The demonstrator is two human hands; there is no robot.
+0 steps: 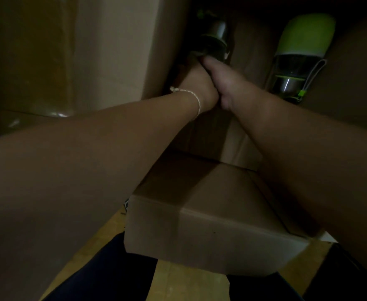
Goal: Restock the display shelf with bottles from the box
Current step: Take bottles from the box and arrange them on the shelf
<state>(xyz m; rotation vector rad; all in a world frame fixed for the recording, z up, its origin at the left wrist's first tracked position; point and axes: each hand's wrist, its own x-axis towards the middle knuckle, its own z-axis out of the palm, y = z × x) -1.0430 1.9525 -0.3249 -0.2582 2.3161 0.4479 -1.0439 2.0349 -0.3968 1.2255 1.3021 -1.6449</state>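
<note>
Gripping the near end of a dark bottle, the right hand curls round it, thumb on top, past the far edge of a closed cardboard box. The left hand presses against the right, its fingers lost in shadow, so I cannot tell its grip. A green-capped bottle lies apart to the right.

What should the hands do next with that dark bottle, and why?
Probably pull the dark bottle with green trim out of the brown cardboard box around it. The right hand grips its lower end, the left hand meets it there with its fingers hidden, and the bottle sits deep between cardboard walls.
</note>
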